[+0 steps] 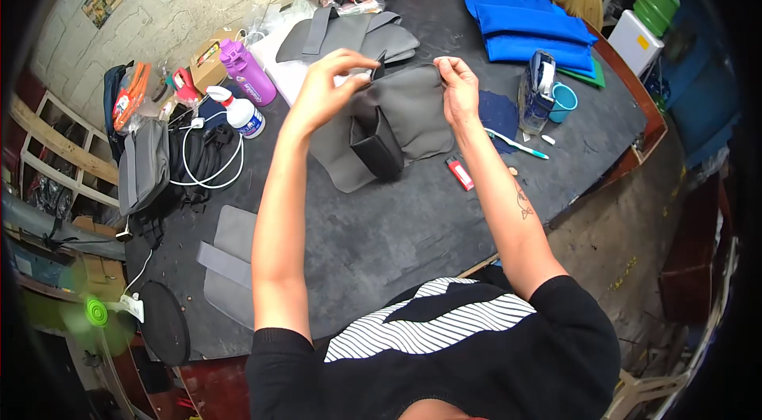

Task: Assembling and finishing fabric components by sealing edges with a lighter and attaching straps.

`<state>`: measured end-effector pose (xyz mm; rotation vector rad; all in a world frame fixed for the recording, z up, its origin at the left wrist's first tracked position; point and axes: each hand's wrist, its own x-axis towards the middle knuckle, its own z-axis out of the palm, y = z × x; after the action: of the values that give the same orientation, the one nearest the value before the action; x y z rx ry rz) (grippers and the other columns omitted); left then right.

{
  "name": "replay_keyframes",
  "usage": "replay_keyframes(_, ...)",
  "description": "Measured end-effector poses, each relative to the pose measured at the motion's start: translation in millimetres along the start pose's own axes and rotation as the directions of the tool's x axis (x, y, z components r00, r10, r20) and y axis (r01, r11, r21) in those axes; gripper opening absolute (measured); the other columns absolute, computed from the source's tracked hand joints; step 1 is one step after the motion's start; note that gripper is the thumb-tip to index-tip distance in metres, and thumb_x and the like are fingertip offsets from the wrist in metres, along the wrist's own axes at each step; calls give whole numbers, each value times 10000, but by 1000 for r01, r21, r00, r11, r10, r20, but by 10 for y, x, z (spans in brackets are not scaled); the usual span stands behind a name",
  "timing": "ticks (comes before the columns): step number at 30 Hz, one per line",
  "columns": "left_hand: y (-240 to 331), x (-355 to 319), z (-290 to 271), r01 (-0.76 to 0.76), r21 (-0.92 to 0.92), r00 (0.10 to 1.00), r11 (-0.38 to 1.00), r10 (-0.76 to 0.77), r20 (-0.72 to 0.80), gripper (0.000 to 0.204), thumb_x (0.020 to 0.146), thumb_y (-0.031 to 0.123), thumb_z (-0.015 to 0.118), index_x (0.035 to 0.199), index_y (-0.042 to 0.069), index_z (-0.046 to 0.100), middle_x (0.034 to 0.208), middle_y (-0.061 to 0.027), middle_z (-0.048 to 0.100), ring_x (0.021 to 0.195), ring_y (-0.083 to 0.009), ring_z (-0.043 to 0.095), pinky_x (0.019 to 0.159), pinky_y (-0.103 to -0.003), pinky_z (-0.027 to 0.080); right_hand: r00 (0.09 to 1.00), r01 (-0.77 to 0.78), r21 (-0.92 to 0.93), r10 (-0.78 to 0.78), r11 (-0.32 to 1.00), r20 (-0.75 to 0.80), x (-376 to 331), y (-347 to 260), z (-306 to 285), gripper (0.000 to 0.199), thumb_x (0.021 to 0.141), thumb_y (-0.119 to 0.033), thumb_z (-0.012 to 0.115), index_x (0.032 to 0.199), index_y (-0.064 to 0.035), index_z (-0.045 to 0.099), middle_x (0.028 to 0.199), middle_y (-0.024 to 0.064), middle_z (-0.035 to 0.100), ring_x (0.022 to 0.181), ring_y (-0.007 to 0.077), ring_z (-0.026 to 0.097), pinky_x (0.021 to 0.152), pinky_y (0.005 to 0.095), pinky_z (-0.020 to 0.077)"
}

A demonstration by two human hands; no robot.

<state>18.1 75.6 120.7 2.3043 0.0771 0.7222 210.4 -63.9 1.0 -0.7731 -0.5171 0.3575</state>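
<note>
A grey fabric bag piece (417, 114) with a black boxy pocket (377, 146) stands partly raised at the middle of the table. My left hand (329, 90) is curled at its upper left edge, fingertips and thumb close around a dark strip there; the exact contact is partly hidden. With thumb and fingers pressed together, my right hand (458, 90) pinches the upper right corner of the grey fabric. Just below the right wrist lies a small red and white box (459, 174). More grey fabric pieces with straps (349, 35) lie behind my hands.
Left of my arms stand a spray bottle (238, 112), a purple bottle (248, 75) and a white cable (185, 162). Another strapped grey piece (230, 257) lies near the front. At right are blue bags (532, 27), a turquoise cup (563, 102) and a toothbrush (520, 145). A small fan (97, 311) is at lower left.
</note>
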Motion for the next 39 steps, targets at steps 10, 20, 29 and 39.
replay_keyframes(10, -183, 614, 718, 82, 186, 948, 979, -134, 288, 375, 731, 123, 741, 1089, 37, 667, 986, -142, 690, 921, -230, 658, 820, -324, 497, 956, 44, -222, -106, 974, -275, -236, -398, -821, 218, 887, -225, 642, 984, -30, 626, 866, 68, 671, 832, 176, 653, 687, 267, 452)
replay_keyframes(20, -155, 857, 561, 75, 461, 911, 884, -249, 328, 349, 686, 182, 782, 981, 16, 698, 912, -160, 697, 824, -257, 678, 749, -338, 512, 932, -24, -823, -285, 567, -223, -1094, -935, -1637, 550, 772, -37, 673, 1296, -104, 519, 1190, 88, 545, 952, 146, 556, 799, 285, 485)
replay_keyframes(29, -568, 552, 501, 434, -224, 802, 873, -262, 536, 209, 791, 37, 705, 995, -4, 683, 878, -15, 681, 807, -72, 606, 763, -223, 474, 977, 211, -973, -17, -96, 214, -1336, -285, -1327, 299, 707, -131, 723, 992, -78, 647, 938, 74, 552, 918, 282, 502, 807, 383, 384)
replay_keyframes(39, -588, 484, 529, 411, -148, 886, 900, -356, 297, 271, 721, 52, 751, 973, -23, 686, 838, -56, 684, 754, -113, 619, 709, -252, 494, 981, 18, -819, -167, 573, -95, -767, -359, -1027, 247, 975, -219, 489, 1054, -7, 586, 918, 48, 607, 788, 107, 565, 724, 260, 452)
